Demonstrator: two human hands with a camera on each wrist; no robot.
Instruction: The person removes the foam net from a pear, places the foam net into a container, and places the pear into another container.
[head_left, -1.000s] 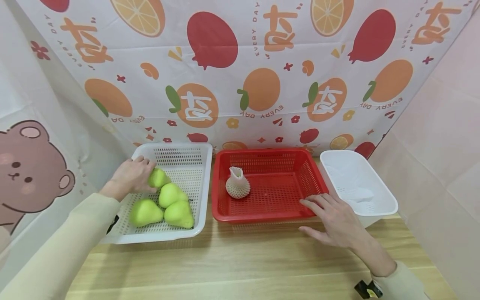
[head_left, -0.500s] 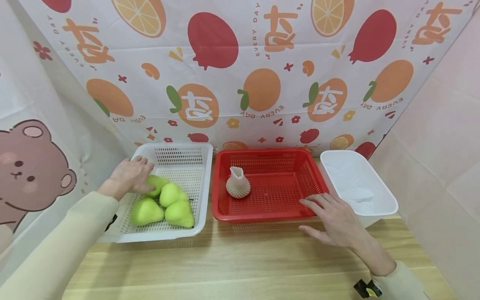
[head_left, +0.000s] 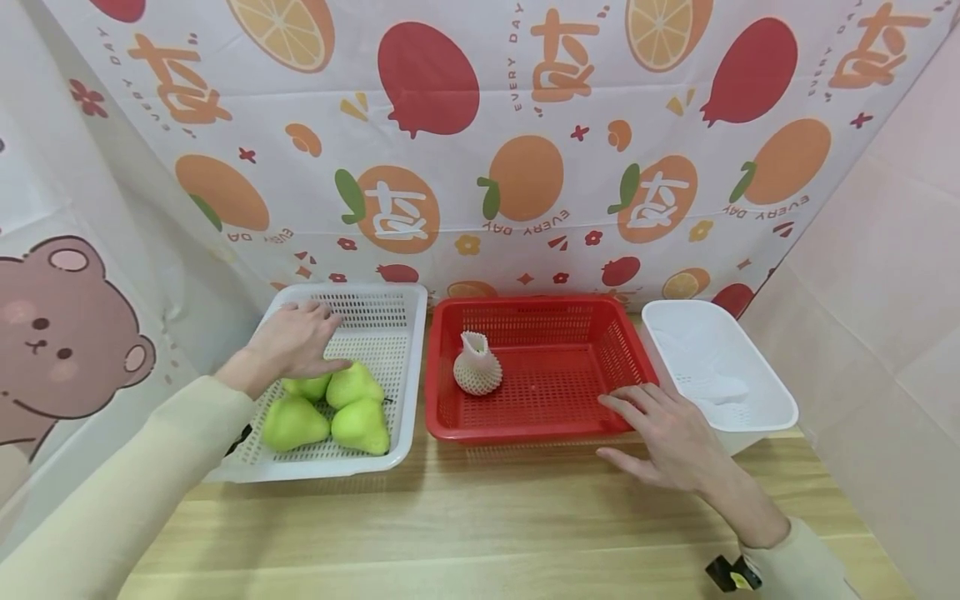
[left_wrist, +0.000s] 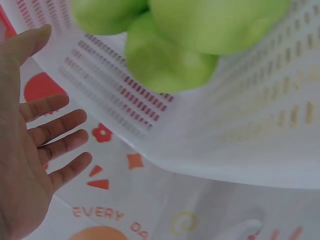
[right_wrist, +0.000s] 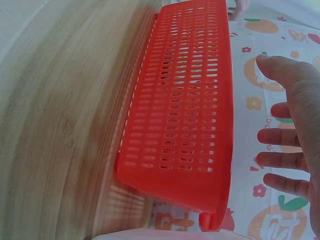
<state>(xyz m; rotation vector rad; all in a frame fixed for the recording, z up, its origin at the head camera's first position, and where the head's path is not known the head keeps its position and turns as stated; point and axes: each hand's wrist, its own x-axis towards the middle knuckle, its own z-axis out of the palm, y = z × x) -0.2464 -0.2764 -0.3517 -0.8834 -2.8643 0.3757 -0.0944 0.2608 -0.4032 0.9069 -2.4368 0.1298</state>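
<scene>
My left hand (head_left: 296,340) hovers over the back left of the white basket (head_left: 411,392), fingers spread and nothing held. Below it lie several green pears (head_left: 360,425), bunched toward the basket's front; the hand partly covers the rear ones. In the left wrist view the left hand (left_wrist: 30,135) shows an empty palm beside the pears (left_wrist: 170,60). My right hand (head_left: 671,437) is over the front right corner of the red basket (head_left: 540,429), its fingers loosely extended and holding nothing. A foam net sleeve (head_left: 477,371) stands in the red basket's left part.
A smaller white bin (head_left: 772,392) stands to the right of the red basket, with some white material inside. The baskets stand in a row on a wooden table (head_left: 480,517). A fruit-printed curtain (head_left: 480,108) hangs right behind them.
My left hand has let go of the rear left pear, which now sits closer to the others, and has risen and moved right. The right hand has stayed in place.
</scene>
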